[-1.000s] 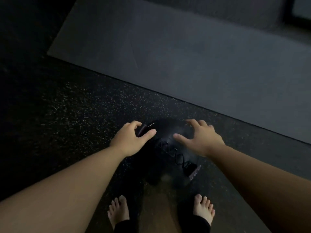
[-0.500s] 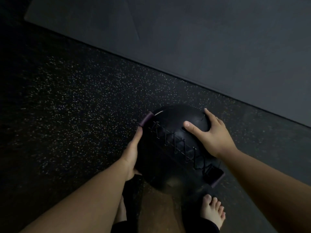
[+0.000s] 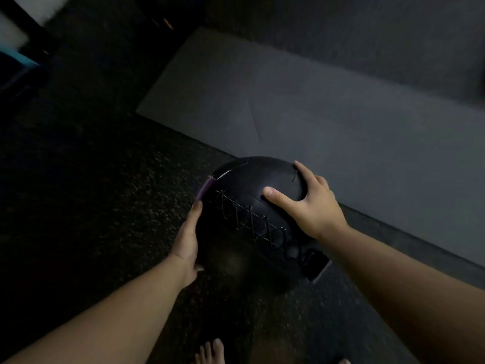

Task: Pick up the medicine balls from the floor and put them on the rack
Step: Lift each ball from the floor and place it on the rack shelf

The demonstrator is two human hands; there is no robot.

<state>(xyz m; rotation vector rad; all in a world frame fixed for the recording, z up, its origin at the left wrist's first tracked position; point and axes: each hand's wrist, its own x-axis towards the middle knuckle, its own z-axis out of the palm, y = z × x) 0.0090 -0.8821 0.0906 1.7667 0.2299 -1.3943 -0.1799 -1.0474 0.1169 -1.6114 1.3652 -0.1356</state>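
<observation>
A black medicine ball point(image 3: 244, 222) with crossed lacing and a purple strip at its left edge is held between both my hands, above the dark speckled floor. My left hand point(image 3: 189, 237) presses flat against the ball's left side. My right hand point(image 3: 307, 203) grips its upper right, thumb on top. The ball's underside is hidden. No rack can be made out in the dim view.
A grey mat point(image 3: 328, 114) lies on the floor beyond the ball. The speckled rubber floor point(image 3: 91, 206) spreads to the left. Dark shapes and a bright patch point(image 3: 15, 35) sit at the far upper left. My bare toes point(image 3: 210, 352) show at the bottom edge.
My hands closed onto the ball's sides and the ball rose off the floor toward me. The view swung up and left, showing the mat's left corner.
</observation>
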